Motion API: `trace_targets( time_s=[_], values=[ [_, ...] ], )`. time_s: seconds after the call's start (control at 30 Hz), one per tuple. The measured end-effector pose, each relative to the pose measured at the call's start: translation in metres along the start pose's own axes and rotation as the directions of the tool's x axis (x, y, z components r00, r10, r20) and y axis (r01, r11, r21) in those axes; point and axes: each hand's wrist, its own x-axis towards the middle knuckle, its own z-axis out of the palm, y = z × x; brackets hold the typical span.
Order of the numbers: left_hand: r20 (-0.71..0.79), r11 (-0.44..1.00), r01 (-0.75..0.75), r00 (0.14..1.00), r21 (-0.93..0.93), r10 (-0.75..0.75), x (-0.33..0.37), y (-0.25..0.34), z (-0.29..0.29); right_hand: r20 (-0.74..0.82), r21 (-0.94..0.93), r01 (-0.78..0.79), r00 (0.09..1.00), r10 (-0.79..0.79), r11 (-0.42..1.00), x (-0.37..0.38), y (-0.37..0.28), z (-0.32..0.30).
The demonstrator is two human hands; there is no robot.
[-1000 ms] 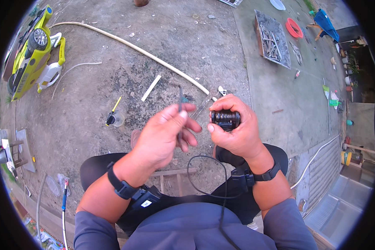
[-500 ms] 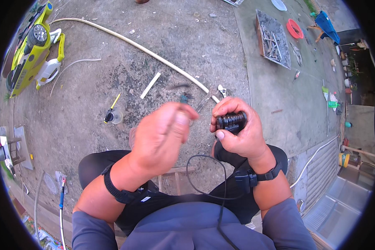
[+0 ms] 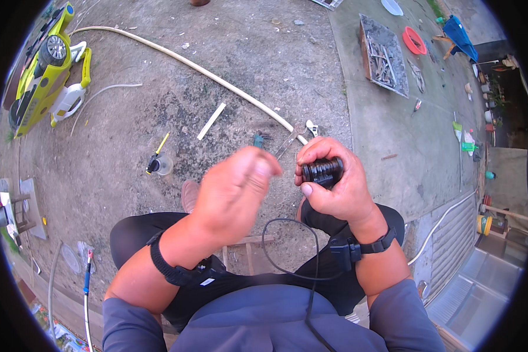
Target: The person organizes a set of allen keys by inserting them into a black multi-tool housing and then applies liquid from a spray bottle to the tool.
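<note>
My right hand (image 3: 347,190) is wrapped round a glossy black ribbed cylinder (image 3: 322,172), its ringed side up and the thumb along its near edge. To the left of it, apart from the cylinder, my left hand (image 3: 233,190) is curled closed and smeared by motion. Whatever its fingers may hold is hidden. Just beyond the hands, pliers with teal handles (image 3: 259,140) and an adjustable wrench (image 3: 312,128) lie on the ground, close to the end of a long cream hose (image 3: 229,85).
A white strip (image 3: 212,121) and a clear bottle with a black and yellow top (image 3: 161,163) lie ahead to the left. A yellow-green toy car (image 3: 44,76) stands far left. At far right are a metal tray of scraps (image 3: 384,56) and a red basin (image 3: 415,40). A black cable (image 3: 318,246) crosses my lap.
My left hand has shifted slightly right and stays blurred. A dark blurred streak above it is gone. The right hand and its cylinder have turned and moved only slightly.
</note>
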Motion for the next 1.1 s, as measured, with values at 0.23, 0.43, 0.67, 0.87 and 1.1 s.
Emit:
trace_targets(
  time_s=[0.23,0.43,0.67,0.87,1.1],
  values=[
    [0.105,0.988,-0.101,0.990,0.115,0.089,0.003,-0.002,-0.005,0.029,0.028,0.002,1.000,-0.003,1.000,0.000,0.000,0.000],
    [0.095,0.936,-0.306,0.951,0.176,0.293,0.006,-0.006,0.001,0.029,0.018,-0.020,0.999,0.019,1.000,0.000,0.000,-0.001],
    [-0.019,0.999,0.032,0.999,0.032,-0.032,0.007,-0.008,0.005,0.094,0.085,-0.021,0.996,0.013,0.996,0.000,-0.003,-0.004],
    [0.010,0.999,-0.029,1.000,-0.036,0.029,0.003,-0.019,0.012,0.165,0.308,-0.066,0.986,0.015,0.949,0.000,0.006,-0.005],
    [0.031,0.983,0.096,0.995,-0.159,-0.093,0.006,-0.011,0.005,0.175,0.464,-0.009,0.981,-0.082,0.886,0.001,0.010,-0.003]
  ],
)
